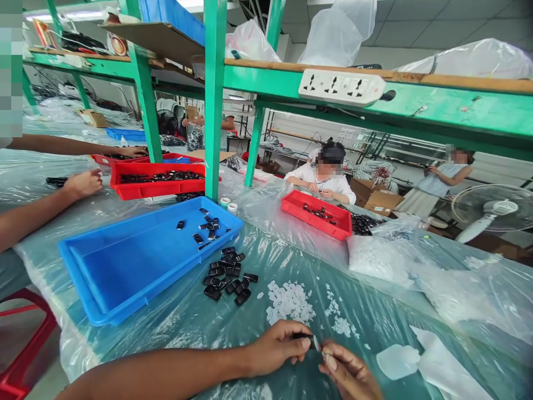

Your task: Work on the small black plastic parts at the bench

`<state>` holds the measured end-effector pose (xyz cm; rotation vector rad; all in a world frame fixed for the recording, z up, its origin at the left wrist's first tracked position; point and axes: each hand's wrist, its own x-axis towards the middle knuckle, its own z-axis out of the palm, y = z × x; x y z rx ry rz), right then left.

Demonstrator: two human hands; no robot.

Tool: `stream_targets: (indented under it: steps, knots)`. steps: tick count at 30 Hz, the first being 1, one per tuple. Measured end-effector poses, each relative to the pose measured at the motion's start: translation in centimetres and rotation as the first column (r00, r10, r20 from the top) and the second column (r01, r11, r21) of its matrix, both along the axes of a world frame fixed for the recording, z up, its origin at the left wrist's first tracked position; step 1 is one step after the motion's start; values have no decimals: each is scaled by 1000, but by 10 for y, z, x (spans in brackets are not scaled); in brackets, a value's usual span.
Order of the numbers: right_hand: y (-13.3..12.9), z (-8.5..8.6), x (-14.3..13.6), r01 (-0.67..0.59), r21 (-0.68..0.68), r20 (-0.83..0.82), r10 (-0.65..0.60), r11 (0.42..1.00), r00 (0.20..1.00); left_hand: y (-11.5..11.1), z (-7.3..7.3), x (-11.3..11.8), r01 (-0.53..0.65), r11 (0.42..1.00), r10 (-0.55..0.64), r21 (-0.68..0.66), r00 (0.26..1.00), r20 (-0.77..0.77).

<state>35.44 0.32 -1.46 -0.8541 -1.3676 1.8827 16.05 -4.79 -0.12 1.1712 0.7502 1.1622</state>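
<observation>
The left hand [278, 347] pinches a small black part [303, 336], flat and glossy, low over the tabletop [375, 311]. Just beside it, the right hand [347, 371] closes its fingertips on a tiny whitish piece [322, 350]. Beyond the left hand, a blue tray [125, 266] holds a few black parts at its far end; a red tray [316, 214] farther right holds more.

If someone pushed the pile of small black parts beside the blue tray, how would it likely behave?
The black parts lie loose and separate, so a push would probably scatter them rather than move them together. They look small, flat-sided and rigid, so probably light and unlikely to roll. The plastic sheet beneath is glossy and wrinkled, so they may slide unevenly.
</observation>
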Motion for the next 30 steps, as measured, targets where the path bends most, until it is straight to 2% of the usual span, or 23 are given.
stream_targets:
  steps: [2,5,11,19,25,27,30]
  knots:
    - [2,-2,3,-69,-3,-23,69,998,997,-1,0,0,28,1000,-28,-3,1000,1]
    - [2,-2,4,-90,-29,-41,89,996,995,-2,2,-1,69,998,-69,10,997,-21]
    - [-4,10,-2,-131,-112,-57,125,985,990,-4,5,-2,110,992,-103,58,988,-113]
    - [-9,6,-9,-20,-313,-67,-1,950,998,-7,11,-2,88,991,-74,99,988,-138]
    - [-12,11,-15,50,-484,-92,-107,873,990,-5,12,-1,41,981,2,189,975,-220]
    - [-13,11,-17,62,-500,-94,-126,864,988,-5,10,-1,22,979,29,204,969,-245]
    - [-16,5,-18,96,-466,-94,-157,879,983,-6,7,-1,21,981,27,194,970,-241]
